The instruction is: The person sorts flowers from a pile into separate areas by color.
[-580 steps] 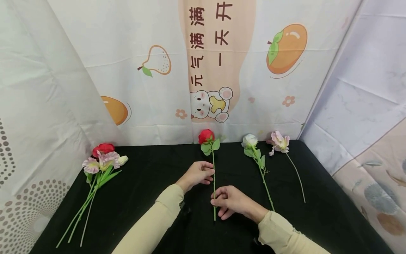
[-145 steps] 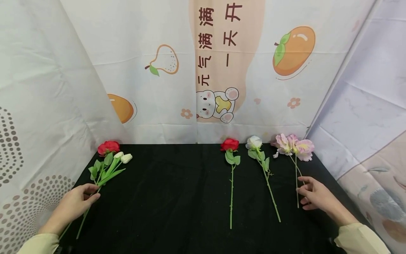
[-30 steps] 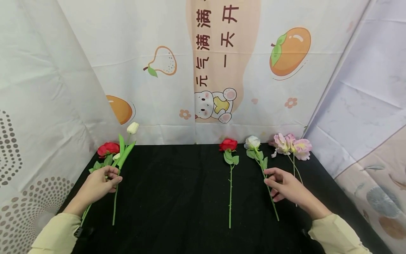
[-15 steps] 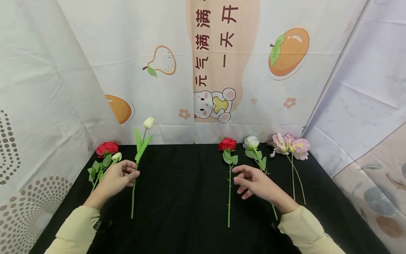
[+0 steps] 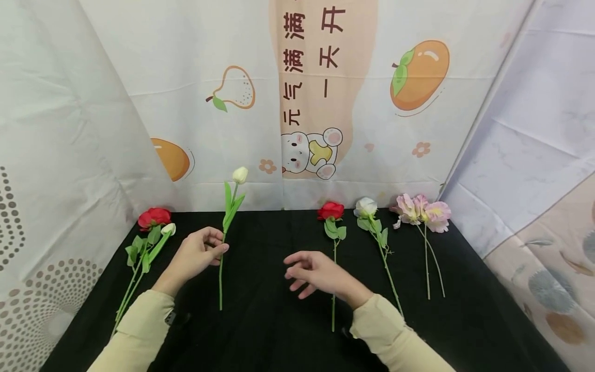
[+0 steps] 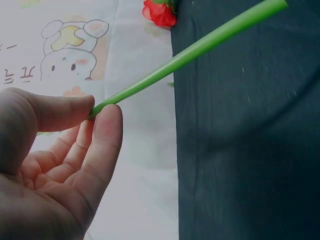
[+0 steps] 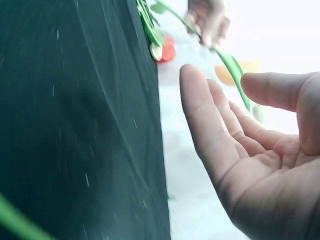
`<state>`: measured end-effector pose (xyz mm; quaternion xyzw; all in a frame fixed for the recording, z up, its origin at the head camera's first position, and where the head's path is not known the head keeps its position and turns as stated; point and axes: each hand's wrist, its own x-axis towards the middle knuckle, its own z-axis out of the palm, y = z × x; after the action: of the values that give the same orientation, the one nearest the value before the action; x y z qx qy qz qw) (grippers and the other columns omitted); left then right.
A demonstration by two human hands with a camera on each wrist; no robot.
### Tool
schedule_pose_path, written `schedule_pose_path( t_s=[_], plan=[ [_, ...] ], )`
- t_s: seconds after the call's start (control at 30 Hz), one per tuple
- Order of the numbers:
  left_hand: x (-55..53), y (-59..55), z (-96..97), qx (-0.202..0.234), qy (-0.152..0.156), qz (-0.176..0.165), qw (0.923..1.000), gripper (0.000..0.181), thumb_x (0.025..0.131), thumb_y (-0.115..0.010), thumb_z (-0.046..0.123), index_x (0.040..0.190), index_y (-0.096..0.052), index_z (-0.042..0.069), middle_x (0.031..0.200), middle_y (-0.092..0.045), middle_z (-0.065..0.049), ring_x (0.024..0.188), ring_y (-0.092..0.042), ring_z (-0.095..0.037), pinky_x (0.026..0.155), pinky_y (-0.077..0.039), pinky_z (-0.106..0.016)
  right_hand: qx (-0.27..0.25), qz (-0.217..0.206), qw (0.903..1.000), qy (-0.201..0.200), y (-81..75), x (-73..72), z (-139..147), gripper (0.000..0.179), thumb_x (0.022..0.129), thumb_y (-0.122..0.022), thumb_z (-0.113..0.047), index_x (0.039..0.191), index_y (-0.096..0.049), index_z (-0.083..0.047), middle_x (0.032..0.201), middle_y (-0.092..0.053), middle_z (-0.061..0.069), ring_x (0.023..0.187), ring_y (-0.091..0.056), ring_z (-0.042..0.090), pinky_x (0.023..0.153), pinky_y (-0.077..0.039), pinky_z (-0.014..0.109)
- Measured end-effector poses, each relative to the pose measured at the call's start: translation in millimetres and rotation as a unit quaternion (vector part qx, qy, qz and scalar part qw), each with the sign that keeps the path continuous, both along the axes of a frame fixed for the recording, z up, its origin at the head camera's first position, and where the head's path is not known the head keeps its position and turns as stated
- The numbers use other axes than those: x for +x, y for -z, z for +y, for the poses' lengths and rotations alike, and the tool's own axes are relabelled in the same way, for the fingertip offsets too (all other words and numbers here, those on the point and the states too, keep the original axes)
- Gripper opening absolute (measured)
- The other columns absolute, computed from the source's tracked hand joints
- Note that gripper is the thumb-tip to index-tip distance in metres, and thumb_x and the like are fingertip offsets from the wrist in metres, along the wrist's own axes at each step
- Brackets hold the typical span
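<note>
My left hand (image 5: 197, 253) pinches the green stem of a white artificial tulip (image 5: 239, 175) between thumb and fingers, holding it upright above the cloth left of centre. In the left wrist view the tulip's stem (image 6: 190, 55) runs out past my fingertips. My right hand (image 5: 321, 274) hovers near the middle with relaxed, parted fingers and nothing in them; its wrist crosses in front of the stem of a red rose (image 5: 331, 211). In the right wrist view the palm of my right hand (image 7: 260, 155) faces the tulip from some distance.
At the left lie another red rose (image 5: 154, 218) and a white tulip (image 5: 168, 229), stems together. A white rose (image 5: 365, 207) and two pink-purple flowers (image 5: 420, 211) lie at the right. Black cloth (image 5: 269, 330) covers the table; printed curtains (image 5: 223, 139) stand behind and beside it.
My left hand has lifted the tulip away from the left bunch and carried it rightward. My right hand has moved left from the white rose, past the red rose. Earlier, pink-purple flowers left the left bunch.
</note>
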<state>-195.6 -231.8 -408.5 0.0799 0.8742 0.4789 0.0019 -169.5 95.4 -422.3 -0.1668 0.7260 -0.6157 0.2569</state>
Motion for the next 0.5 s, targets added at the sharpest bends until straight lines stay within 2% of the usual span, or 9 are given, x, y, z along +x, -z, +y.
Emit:
schedule_pose_path(
  t_s=[0.23,0.5],
  plan=[
    [-8.7,4.6,19.4,0.032,0.005,-0.018,0.9993,0.025,0.096,-0.072,0.011,0.113,-0.059,-0.002,0.099,-0.065,-0.015,0.076,-0.069,-0.022,0.068,-0.062,-0.035,-0.001,-0.034,0.9992,-0.022,12.9,-1.3,-42.9,0.038,0.101,-0.064,-0.011,0.135,-0.057,0.006,0.112,-0.07,0.021,0.092,-0.073,0.031,0.069,-0.062,0.041],
    [-18.8,11.6,36.9,0.072,0.015,-0.041,0.9965,0.024,0.096,-0.071,0.008,0.114,-0.06,-0.002,0.102,-0.065,-0.016,0.079,-0.07,-0.024,0.07,-0.062,-0.036,0.015,-0.017,0.9996,-0.017,18.4,-3.3,-72.5,0.032,0.099,-0.067,-0.012,0.126,-0.064,0.005,0.103,-0.073,0.015,0.085,-0.073,0.03,0.064,-0.062,0.041]
  ],
)
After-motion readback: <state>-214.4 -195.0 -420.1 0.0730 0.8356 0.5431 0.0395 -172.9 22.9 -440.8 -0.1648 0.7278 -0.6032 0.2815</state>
